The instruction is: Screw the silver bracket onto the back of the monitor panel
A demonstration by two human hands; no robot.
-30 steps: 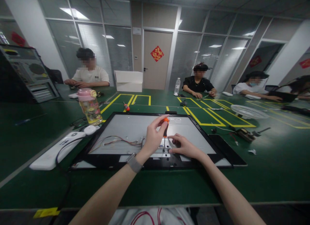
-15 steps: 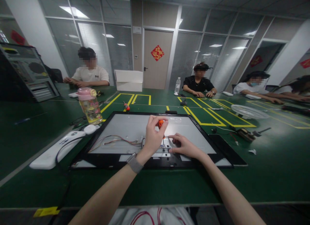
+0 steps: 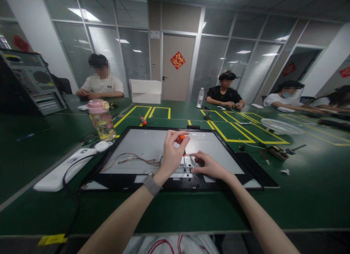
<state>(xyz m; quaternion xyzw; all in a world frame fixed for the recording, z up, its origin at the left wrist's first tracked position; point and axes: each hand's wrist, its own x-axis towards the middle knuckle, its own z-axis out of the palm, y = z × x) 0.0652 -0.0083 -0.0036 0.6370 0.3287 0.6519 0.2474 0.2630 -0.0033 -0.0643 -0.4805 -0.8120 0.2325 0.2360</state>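
Shifted around the screwdriver (image 3: 182, 138) since a second ago, the left hand (image 3: 173, 151) covers more of its orange-and-black handle, pinched between thumb and fingers, the shaft upright over the metal plate (image 3: 187, 175) at the panel's near edge. Thumb and forefinger apart and curved, the right hand (image 3: 209, 165) is just beside the shaft, while the panel (image 3: 221, 148) has a small unreadable label. Left of the panel, the power strip (image 3: 54, 178) seems hand-marked "14"; beyond it, a red sign (image 3: 177, 60) shows gold Chinese characters.
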